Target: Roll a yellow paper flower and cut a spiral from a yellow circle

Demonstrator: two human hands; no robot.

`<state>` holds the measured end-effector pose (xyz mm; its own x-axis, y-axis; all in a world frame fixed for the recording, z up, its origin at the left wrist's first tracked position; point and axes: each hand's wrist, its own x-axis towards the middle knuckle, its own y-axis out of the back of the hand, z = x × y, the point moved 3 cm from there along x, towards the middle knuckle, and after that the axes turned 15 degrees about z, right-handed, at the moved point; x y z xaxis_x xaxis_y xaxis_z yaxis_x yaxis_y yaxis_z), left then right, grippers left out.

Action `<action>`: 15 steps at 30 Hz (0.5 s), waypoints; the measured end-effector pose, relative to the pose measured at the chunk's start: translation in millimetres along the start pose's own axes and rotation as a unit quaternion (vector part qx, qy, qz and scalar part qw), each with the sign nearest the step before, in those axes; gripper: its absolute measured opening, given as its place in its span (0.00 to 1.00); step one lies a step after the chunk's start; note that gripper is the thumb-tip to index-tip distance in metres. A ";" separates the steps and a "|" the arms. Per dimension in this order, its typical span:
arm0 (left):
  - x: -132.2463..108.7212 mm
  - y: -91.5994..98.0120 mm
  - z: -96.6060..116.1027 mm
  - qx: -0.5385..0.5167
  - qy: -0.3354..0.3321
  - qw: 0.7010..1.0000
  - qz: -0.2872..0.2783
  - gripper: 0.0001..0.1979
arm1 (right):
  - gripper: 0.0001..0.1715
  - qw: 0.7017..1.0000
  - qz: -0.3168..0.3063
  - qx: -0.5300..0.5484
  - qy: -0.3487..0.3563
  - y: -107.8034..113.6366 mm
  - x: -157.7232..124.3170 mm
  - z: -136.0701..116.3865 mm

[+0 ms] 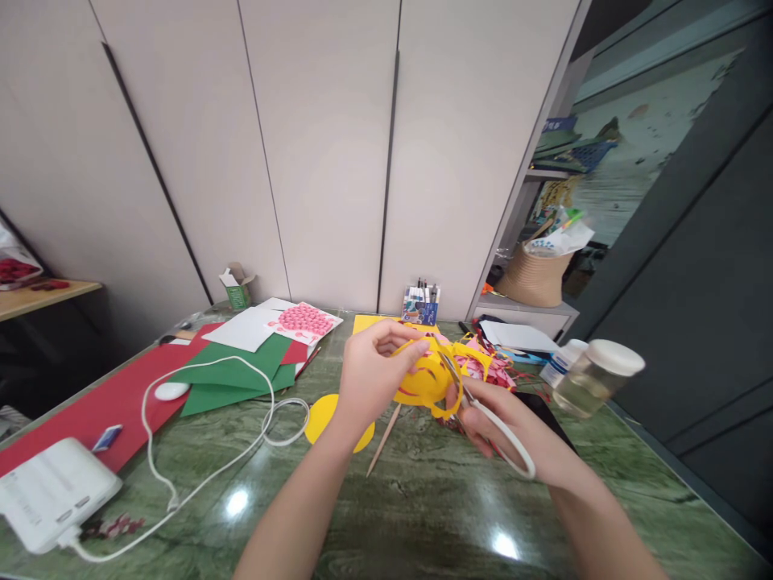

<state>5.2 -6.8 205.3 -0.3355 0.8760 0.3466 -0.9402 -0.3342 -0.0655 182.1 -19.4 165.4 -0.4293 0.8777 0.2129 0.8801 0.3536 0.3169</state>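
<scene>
My left hand (380, 366) pinches a piece of yellow paper (423, 379) with curved red marks on it, held above the table. A pair of scissors (510, 439) with white handles is in my right hand (492, 411); its blades meet the paper's right edge. Around the blades curls a narrow yellow strip. Below my left forearm lies a yellow paper disc (323, 415), partly covered by the arm. A pale wooden stick or pencil (383, 441) rests just right of it. Behind my right hand is a heap of pink and yellow paper scraps (492, 366).
Red paper (138, 411), green sheets (241, 374) and a pink-dotted card (305, 322) lie left. A white cable (205, 487) runs from a white power brick (57, 491). A pen box (421, 304) stands behind; a lidded jar (595, 383) and a bottle (563, 362) stand right.
</scene>
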 end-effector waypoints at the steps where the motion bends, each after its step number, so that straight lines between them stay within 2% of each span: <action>1: 0.0 0.2 0.2 0.004 -0.003 1.000 0.004 0.07 | 0.22 1.000 0.002 -0.003 -0.002 -0.1 0.1 0.2; 10: -0.5 -1.2 -1.3 -0.025 0.000 1.000 0.006 0.07 | 0.27 0.999 -0.027 0.036 0.027 0.0 -0.3 1.9; 15: -1.1 -2.5 -1.1 -0.032 0.003 0.999 0.016 0.07 | 0.24 0.996 -0.045 0.065 0.034 -2.9 0.6 4.3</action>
<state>7.8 -6.6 204.0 -0.3651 0.8673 0.3385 -0.9310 -0.3391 -0.1354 180.1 -18.5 160.6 -0.5170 0.8181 0.2517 0.8541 0.4733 0.2158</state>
